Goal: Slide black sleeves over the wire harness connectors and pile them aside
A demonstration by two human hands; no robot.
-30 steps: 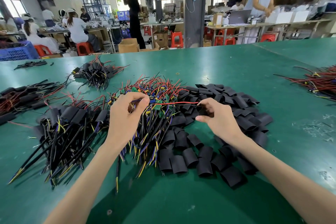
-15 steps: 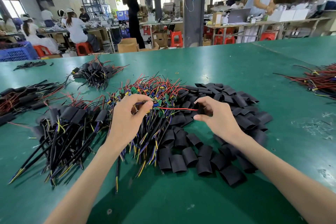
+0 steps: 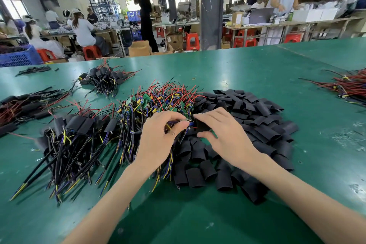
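My left hand (image 3: 158,136) pinches the connector end of a wire harness (image 3: 187,123) above the central heap of unsleeved harnesses (image 3: 158,101) with green boards and red, blue and yellow wires. My right hand (image 3: 221,134) grips a black sleeve (image 3: 202,125) right against that connector; the sleeve's mouth meets the harness end between my fingertips. A spread of loose black sleeves (image 3: 257,125) lies under and to the right of my right hand. To the left lies a pile of sleeved harnesses (image 3: 73,132).
More harness piles lie on the green table (image 3: 237,73): one at the back left (image 3: 105,79), one at the far left edge (image 3: 25,103), a red-wired bundle at the right edge (image 3: 350,85). People work at benches beyond the table.
My hands have come together: the red wire that stretched between them is gone from sight, and the sleeve in my right hand now sits at the connector held by my left.
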